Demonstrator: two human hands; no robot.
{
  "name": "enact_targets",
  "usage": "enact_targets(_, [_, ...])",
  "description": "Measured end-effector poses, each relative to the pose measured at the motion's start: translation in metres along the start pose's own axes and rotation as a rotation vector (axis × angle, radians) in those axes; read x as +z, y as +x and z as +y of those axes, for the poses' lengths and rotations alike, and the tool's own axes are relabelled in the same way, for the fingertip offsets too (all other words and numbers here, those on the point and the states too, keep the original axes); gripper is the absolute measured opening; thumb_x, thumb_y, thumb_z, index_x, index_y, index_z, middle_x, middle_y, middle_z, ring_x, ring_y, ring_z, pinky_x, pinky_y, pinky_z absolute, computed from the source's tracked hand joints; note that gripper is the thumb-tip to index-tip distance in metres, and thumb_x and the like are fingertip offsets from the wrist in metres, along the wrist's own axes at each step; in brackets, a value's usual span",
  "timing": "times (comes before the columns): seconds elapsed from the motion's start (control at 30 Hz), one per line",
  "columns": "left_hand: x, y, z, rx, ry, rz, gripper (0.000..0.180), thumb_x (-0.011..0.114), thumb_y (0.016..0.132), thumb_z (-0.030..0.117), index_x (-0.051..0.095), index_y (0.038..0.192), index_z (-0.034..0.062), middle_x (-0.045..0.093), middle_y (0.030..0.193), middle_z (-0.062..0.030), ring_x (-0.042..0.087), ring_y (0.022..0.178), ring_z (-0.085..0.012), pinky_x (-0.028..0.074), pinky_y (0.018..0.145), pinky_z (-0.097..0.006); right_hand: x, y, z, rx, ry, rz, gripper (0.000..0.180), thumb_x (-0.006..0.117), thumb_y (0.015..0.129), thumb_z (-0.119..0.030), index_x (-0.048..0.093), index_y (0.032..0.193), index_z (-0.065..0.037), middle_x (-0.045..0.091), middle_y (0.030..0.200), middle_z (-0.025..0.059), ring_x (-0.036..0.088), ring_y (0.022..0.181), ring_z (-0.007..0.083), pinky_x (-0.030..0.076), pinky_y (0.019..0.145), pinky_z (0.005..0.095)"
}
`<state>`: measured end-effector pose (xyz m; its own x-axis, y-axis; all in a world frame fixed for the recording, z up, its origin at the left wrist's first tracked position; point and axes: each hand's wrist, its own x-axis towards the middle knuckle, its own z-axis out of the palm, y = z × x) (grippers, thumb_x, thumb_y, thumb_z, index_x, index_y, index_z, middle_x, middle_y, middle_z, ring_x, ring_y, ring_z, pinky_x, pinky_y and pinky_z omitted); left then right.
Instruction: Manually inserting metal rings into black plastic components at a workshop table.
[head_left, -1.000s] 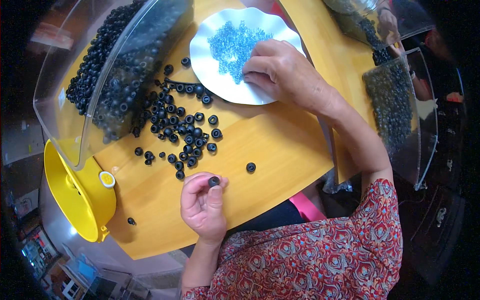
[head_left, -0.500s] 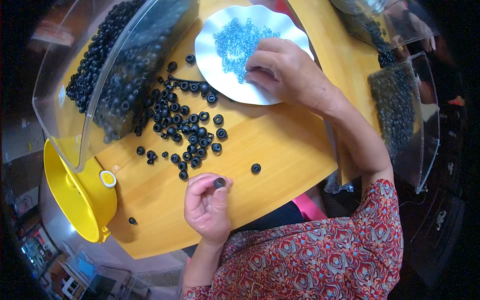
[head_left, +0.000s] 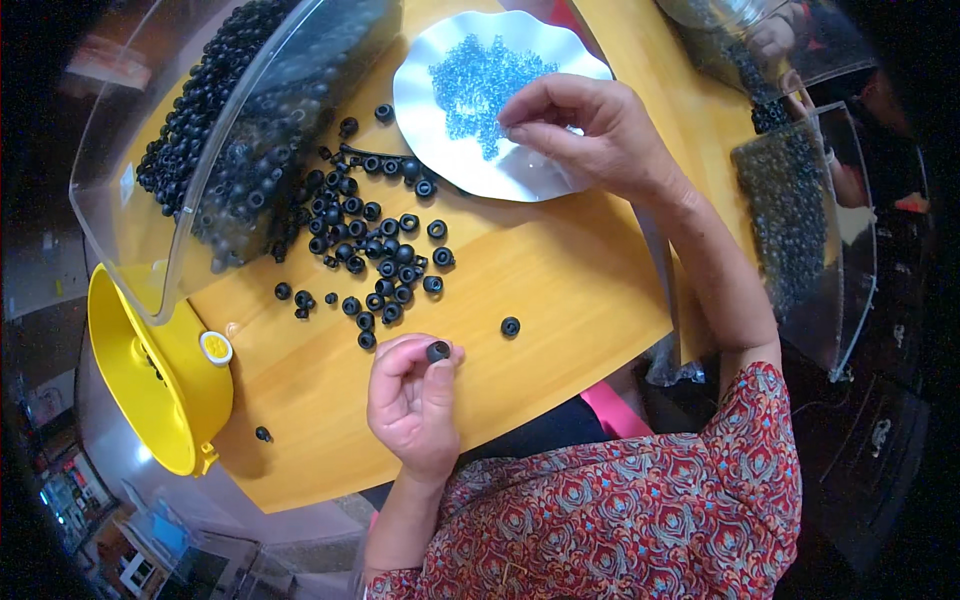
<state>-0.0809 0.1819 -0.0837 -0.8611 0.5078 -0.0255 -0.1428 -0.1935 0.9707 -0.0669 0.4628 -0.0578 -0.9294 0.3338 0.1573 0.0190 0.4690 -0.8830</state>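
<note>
My left hand (head_left: 412, 400) pinches a small black ring-shaped part (head_left: 438, 351) between thumb and fingertips, just above the wooden table's near edge. My right hand (head_left: 590, 130) hovers over a white wavy-rimmed plate (head_left: 425, 110) holding a heap of tiny pale blue pieces (head_left: 482, 80); its thumb and forefinger are pinched together at the heap's right side, and whether a piece sits between them is too small to tell. A scatter of black rings (head_left: 370, 250) lies on the table (head_left: 560, 290) between the two hands, with one lone ring (head_left: 510, 326) near my left hand.
A clear plastic bin (head_left: 230, 130) full of black rings stands at the left. A yellow funnel-like container (head_left: 160, 370) sits at the table's left edge, a stray ring (head_left: 263, 434) beside it. Another clear bin (head_left: 800, 220) of dark parts stands at the right. Another person's hand (head_left: 775, 35) shows at top right.
My right hand has shifted slightly over the blue pieces and drawn its fingertips into a pinch. My left hand keeps holding the black ring in the same place.
</note>
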Motion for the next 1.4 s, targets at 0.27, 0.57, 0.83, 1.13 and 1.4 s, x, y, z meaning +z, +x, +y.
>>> enact_targets(0.27, [-0.001,-0.001,-0.003,0.006,-0.015,-0.002,0.015,0.058,0.086,-0.006,0.054,0.1,-0.0037,0.052,0.1,-0.0096,0.058,0.084,-0.0136,0.051,0.078,-0.025,0.003,-0.006,-0.007,0.116,0.484,0.016,0.017,0.069,0.082,-0.005,0.067,0.098,-0.002,0.067,0.092,0.0048,0.062,0.086,0.0082,0.051,0.077,0.0236])
enact_targets(0.57, [0.0,0.0,-0.003,0.001,-0.03,0.006,0.015,0.057,0.085,-0.008,0.053,0.099,-0.0037,0.051,0.101,-0.0096,0.056,0.085,-0.0127,0.052,0.079,-0.026,-0.003,-0.011,-0.009,-0.325,-0.595,0.047,0.013,0.07,0.072,-0.006,0.064,0.083,-0.004,0.059,0.081,0.0103,0.06,0.077,0.0282,0.049,0.068,0.0361])
enact_targets(0.83, [0.001,0.0,-0.002,0.006,0.14,0.046,0.011,0.057,0.086,0.0,0.053,0.096,-0.0012,0.052,0.094,-0.0111,0.056,0.076,-0.0175,0.052,0.073,-0.034,-0.005,0.009,0.006,-0.392,-0.621,0.103,0.011,0.068,0.07,-0.006,0.065,0.081,-0.007,0.057,0.077,0.0099,0.058,0.077,0.0294,0.048,0.068,0.0398])
enact_targets(1.13, [0.0,0.001,-0.003,0.025,0.135,0.016,0.012,0.057,0.087,0.003,0.053,0.097,-0.0013,0.052,0.092,-0.0106,0.055,0.076,-0.0168,0.052,0.072,-0.033,0.0,0.018,0.004,-0.462,-0.805,0.036,0.008,0.062,0.076,-0.012,0.066,0.082,-0.012,0.057,0.081,0.008,0.058,0.082,0.0269,0.046,0.071,0.0393])
enact_targets(1.4, [-0.002,0.001,-0.004,0.018,0.03,-0.023,0.019,0.059,0.082,-0.01,0.053,0.099,-0.0029,0.052,0.098,-0.0103,0.054,0.085,-0.0133,0.047,0.076,-0.024,-0.006,0.022,0.009,-0.428,-0.872,0.002,0.008,0.059,0.077,-0.017,0.063,0.082,-0.012,0.057,0.087,0.0069,0.057,0.086,0.026,0.044,0.076,0.0389])
